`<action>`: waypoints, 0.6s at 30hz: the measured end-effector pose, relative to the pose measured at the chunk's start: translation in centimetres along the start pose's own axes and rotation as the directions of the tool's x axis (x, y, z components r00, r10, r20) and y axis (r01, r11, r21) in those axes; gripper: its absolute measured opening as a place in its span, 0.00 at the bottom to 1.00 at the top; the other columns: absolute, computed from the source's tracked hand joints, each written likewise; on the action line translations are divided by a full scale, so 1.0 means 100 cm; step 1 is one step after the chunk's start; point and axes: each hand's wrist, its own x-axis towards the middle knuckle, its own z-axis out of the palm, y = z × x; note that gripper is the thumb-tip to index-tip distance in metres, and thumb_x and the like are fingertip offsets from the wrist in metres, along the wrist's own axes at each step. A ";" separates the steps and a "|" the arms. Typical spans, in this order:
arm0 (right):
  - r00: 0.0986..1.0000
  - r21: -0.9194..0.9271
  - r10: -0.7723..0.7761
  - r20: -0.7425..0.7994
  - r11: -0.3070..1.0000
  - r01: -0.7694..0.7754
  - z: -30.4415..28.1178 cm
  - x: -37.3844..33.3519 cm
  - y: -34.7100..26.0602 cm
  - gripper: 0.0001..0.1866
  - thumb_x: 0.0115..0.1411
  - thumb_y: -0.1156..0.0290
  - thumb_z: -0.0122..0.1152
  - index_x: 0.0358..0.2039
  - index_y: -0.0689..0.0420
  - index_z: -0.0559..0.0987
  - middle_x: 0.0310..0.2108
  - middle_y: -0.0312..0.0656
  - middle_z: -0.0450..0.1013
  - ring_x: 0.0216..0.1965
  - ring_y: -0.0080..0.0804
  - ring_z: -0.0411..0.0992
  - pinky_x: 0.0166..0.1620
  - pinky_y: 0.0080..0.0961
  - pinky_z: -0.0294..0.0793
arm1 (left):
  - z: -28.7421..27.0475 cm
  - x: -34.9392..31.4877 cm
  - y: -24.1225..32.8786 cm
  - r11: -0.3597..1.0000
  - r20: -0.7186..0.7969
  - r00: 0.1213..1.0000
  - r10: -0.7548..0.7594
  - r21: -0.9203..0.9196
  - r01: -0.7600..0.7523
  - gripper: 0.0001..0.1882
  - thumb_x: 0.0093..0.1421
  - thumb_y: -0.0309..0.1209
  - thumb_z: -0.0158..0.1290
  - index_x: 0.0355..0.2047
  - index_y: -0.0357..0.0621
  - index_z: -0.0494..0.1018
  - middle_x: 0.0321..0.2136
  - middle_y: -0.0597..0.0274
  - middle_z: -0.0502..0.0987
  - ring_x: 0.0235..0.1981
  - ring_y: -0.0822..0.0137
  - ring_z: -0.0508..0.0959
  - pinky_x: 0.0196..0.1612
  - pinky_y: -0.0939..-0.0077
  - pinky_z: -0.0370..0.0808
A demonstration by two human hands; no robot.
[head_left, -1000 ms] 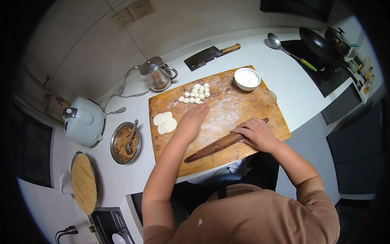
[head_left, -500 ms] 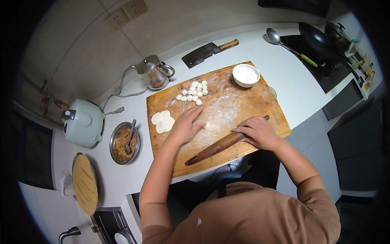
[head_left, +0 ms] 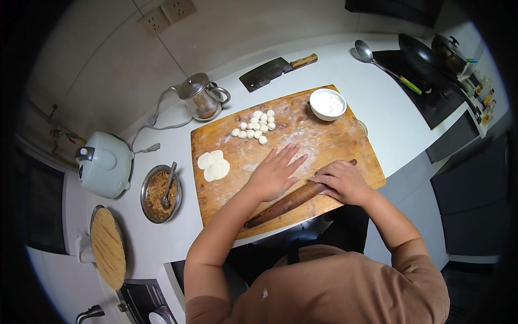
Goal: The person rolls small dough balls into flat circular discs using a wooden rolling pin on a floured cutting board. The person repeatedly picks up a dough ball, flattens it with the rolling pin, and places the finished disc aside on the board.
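My left hand [head_left: 276, 175] lies palm down over the middle of the floury wooden board [head_left: 345, 146], its fingers stretched and apart. Whatever lies beneath the palm is hidden. At the board's near right, my right hand [head_left: 343, 182] grips the thick end of a dark tapered rolling pin [head_left: 288, 204], which slants down to the near edge. Several small dough balls [head_left: 253, 126] are grouped beyond my left hand. To its left, several thin round dough wrappers [head_left: 216, 166] overlap one another. A white bowl of flour [head_left: 328, 104] stands on the board's far right corner.
Left of the board are a metal bowl of filling [head_left: 161, 193] with a spoon, a rice cooker [head_left: 105, 164] and a round woven tray [head_left: 108, 248]. Behind it are a metal kettle [head_left: 203, 98] and a cleaver [head_left: 268, 74]. A skimmer [head_left: 372, 55] lies beside the stove.
My left hand has moved right and turned flat, covering the spot where a small dough ball lay by its thumb. My right hand stays on the rolling pin.
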 end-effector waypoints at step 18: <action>1.000 -0.007 0.006 0.002 1.000 -0.006 -0.001 -0.001 -0.001 0.25 0.50 0.66 0.70 0.50 0.48 0.77 0.43 0.35 0.75 0.45 0.38 0.72 0.49 0.36 0.70 | -0.021 -0.042 -0.029 0.879 0.096 0.971 -0.219 -0.413 0.239 0.34 0.71 0.44 0.37 0.73 0.49 0.43 0.74 0.60 0.42 0.74 0.62 0.42 0.74 0.55 0.36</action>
